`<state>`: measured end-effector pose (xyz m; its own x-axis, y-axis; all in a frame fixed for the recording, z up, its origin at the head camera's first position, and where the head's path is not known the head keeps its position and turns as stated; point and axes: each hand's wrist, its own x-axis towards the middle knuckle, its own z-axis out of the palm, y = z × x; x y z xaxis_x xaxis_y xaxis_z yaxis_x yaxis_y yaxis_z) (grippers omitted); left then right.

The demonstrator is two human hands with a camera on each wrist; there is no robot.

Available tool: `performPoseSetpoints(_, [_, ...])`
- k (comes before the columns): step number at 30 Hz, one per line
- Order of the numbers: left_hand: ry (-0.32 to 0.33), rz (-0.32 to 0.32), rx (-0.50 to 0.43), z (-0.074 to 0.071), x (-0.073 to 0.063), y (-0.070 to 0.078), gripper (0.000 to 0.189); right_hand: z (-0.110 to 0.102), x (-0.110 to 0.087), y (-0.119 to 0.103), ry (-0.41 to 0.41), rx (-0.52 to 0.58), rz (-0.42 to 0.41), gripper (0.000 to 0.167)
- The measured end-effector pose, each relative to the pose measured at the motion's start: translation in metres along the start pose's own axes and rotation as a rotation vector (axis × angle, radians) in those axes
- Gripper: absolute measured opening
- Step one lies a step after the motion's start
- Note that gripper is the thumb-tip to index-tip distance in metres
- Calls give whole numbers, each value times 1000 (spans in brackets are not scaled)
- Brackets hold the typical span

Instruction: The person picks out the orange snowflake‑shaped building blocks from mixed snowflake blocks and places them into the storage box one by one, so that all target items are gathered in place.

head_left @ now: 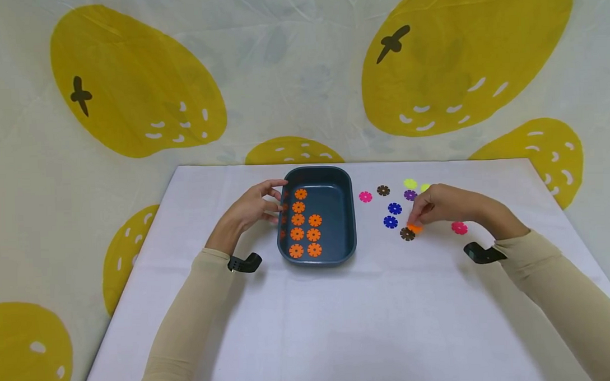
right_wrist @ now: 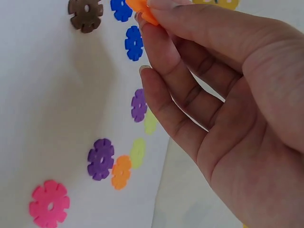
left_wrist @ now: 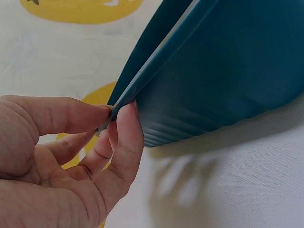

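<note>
A dark blue rectangular tray (head_left: 334,212) stands mid-table, with several orange notched plastic discs (head_left: 298,219) in two columns on its left side. My left hand (head_left: 250,208) is at the tray's left side; in the left wrist view its thumb and fingers pinch the tray's rim (left_wrist: 137,83). Over to the right, my right hand (head_left: 444,202) pinches an orange notched disc (right_wrist: 144,10) between thumb and fingertips. That disc is just above a brown disc (head_left: 407,234), partly overlapping it in the head view.
Around the right hand lie two blue discs (head_left: 391,221), a purple disc (head_left: 410,195), yellow discs (head_left: 410,183), another brown disc (head_left: 383,190) and pink discs (head_left: 459,228). Another orange disc (right_wrist: 121,172) lies beside a purple one. White cloth (head_left: 309,325) covers the table; a lemon-patterned curtain (head_left: 291,73) hangs behind.
</note>
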<state>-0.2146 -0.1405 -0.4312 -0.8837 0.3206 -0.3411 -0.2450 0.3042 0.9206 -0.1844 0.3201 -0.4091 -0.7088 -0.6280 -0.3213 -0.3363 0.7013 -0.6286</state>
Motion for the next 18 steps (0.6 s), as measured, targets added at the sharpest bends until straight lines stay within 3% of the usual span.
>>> performPoseSetpoints(9, [1, -2, -9, 0, -1, 2, 72, -7, 14, -17, 6, 31, -10, 13])
performPoseSetpoints(18, [2, -1, -2, 0, 0, 0, 72, -12, 31, -36, 3, 55, -74, 17])
